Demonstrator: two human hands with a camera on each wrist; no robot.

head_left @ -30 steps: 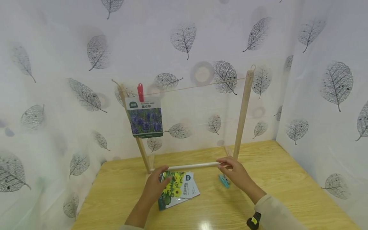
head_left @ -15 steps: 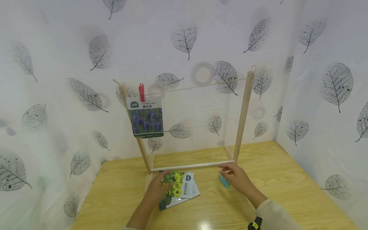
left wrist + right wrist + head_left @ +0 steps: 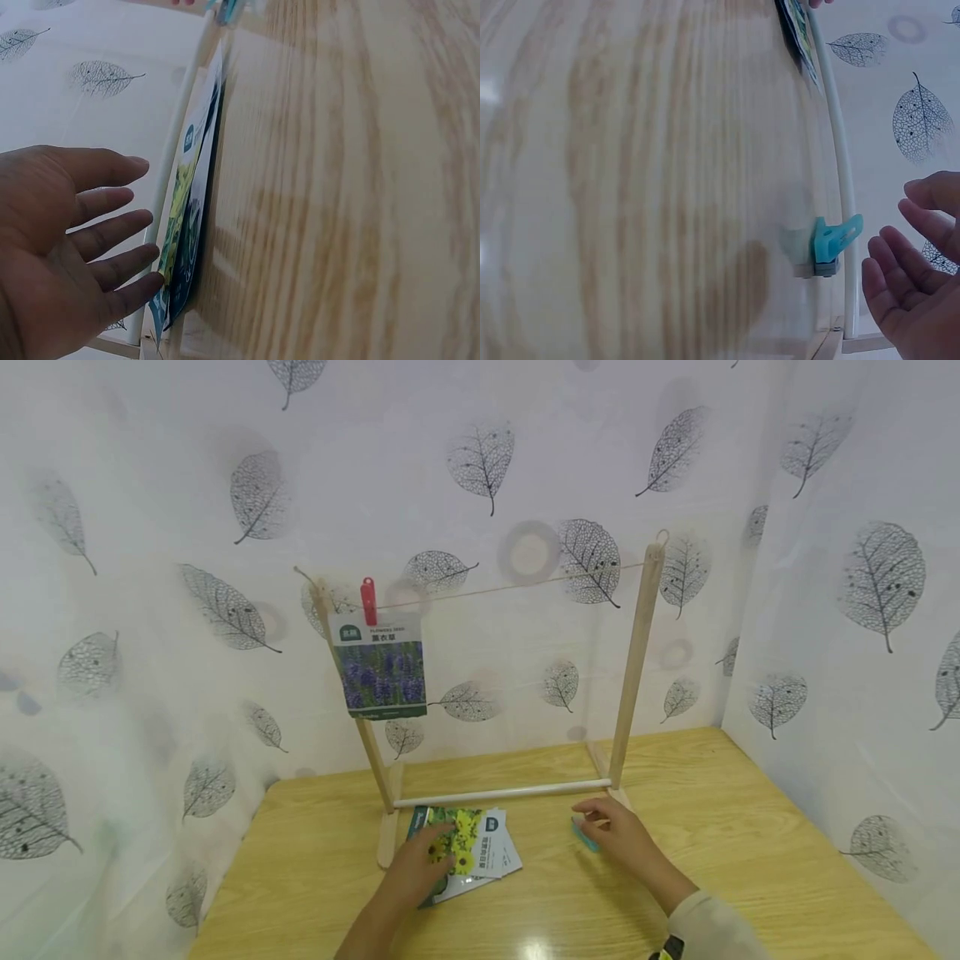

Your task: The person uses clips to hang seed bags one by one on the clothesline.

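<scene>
In the head view, my left hand (image 3: 411, 870) reaches over two or more overlapping seed packets lying on the table, fingers extended. The top packet (image 3: 468, 847) shows yellow flowers, and part of it is hidden by the hand. In the left wrist view the fingertips of that hand (image 3: 67, 240) are right at the packets' (image 3: 184, 199) near end. My right hand (image 3: 618, 837) hovers beside a teal clothespin (image 3: 581, 833) with loosely bent fingers. Seen from the right wrist, a gap separates the clothespin (image 3: 831, 246) from those fingers.
Behind stands a wooden frame (image 3: 633, 668) with a string (image 3: 517, 586) across its top and a white rod (image 3: 510, 792) low down. A lavender seed packet (image 3: 382, 677) hangs at the left under a red clothespin (image 3: 368, 602). Leaf-patterned curtains surround the table (image 3: 712, 827).
Both hands have come away from the white rod toward me. The left has lowered over the packets, the right toward the teal clothespin. The hanging packet stays where it was.
</scene>
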